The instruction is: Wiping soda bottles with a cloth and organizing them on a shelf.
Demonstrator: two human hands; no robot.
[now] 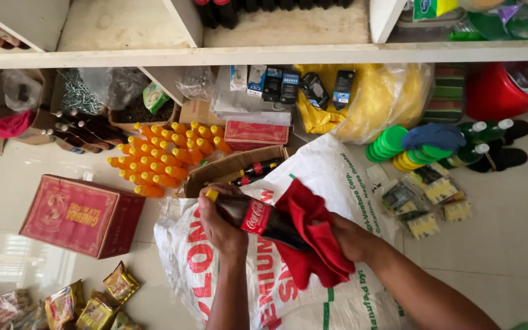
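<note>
Left hand (220, 225): closed round cola bottle (258, 220); right hand (344, 237): closed on red cloth (310, 244) at bottle base; white sack (313, 183) beneath, tiled floor (508, 244), shelf (264, 55) beyond sack

A red cloth (310, 235) covers the base of a dark cola bottle (258, 218) and most of the right hand (344, 237). The left hand (220, 224) hides part of the bottle's neck. Both forearms are cut off at the bottom edge. Dark bottles (215, 11) on the upper shelf (288, 27) are cropped at the top edge.
</note>
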